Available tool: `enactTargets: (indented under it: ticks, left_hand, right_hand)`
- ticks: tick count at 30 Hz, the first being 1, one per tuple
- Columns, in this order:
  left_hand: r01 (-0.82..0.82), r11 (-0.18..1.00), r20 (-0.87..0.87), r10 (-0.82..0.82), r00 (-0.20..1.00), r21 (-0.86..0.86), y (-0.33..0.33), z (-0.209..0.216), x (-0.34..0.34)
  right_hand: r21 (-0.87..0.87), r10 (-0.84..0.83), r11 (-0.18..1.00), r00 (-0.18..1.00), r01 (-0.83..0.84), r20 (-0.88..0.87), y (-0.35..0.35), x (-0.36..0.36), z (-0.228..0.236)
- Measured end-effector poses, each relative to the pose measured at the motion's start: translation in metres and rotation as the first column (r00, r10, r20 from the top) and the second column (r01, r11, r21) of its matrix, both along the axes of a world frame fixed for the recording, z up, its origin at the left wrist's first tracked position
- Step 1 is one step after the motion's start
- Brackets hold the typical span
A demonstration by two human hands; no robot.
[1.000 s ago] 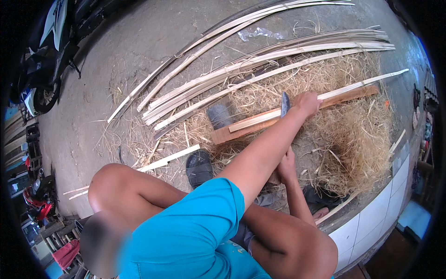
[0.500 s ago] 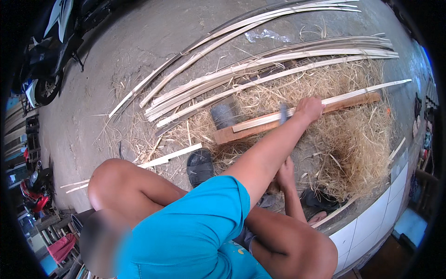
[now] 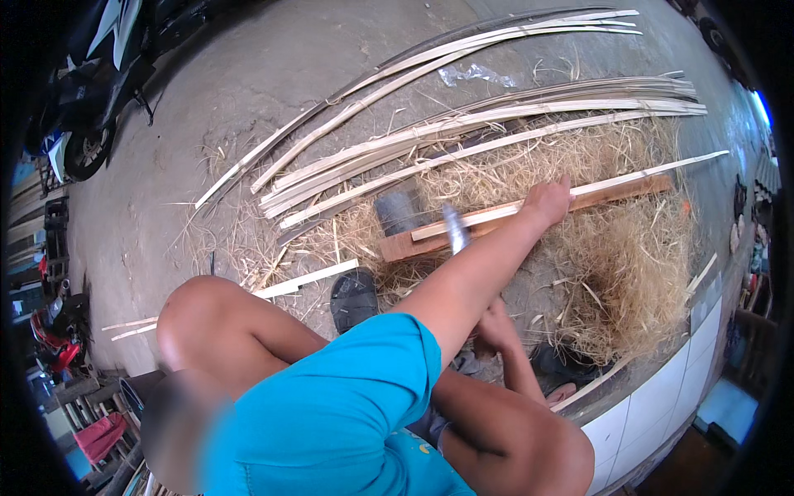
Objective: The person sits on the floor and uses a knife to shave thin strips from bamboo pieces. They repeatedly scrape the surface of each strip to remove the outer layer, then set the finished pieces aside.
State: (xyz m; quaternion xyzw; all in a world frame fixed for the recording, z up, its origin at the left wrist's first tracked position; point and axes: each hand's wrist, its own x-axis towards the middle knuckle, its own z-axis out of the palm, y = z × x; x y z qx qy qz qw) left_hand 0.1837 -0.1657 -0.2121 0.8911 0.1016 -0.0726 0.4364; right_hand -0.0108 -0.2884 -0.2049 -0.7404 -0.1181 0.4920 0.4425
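My left hand (image 3: 549, 203) grips a pale, narrow bamboo strip (image 3: 637, 174) and holds it along a reddish-brown wooden board (image 3: 397, 247). The strip runs past the board's right end. Lower down, my right hand (image 3: 496, 329) is closed, partly behind my left forearm. From beyond that forearm a shiny knife blade (image 3: 453, 227) sticks up beside the left part of the strip; its handle is hidden. The blade is slightly blurred. A grey cylindrical block (image 3: 397, 208) stands against the board's left end.
Curly shavings (image 3: 637, 273) heap around the board. Beyond it lie several long bamboo strips (image 3: 430, 132) and a crumpled clear plastic piece (image 3: 475, 76). A dark sandal (image 3: 354, 302) is near my left knee. White tiles (image 3: 653, 405) edge the right side; a motorbike (image 3: 91, 107) stands far left.
The knife blade has shifted left along the strip and tilted. My right hand has drawn back a little, down and left. My left hand stays on the strip.
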Motion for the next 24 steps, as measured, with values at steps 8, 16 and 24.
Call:
enactTargets:
  ticks: [8,16,24]
  left_hand:
    - [0.063,0.997,0.016,-0.062,0.998,-0.034,0.005,-0.018,0.0]
    - [0.074,0.997,0.061,-0.074,0.995,-0.006,0.011,-0.025,0.001]
    - [0.085,0.996,0.026,-0.084,0.996,-0.036,0.02,-0.028,0.006]
  right_hand:
    - [0.15,-0.212,0.972,0.95,0.181,0.231,0.015,-0.03,-0.042]
    - [0.238,0.175,0.931,0.912,-0.275,0.37,0.031,-0.038,-0.001]
    - [0.0,0.149,0.989,0.981,-0.15,0.127,0.02,-0.036,0.005]
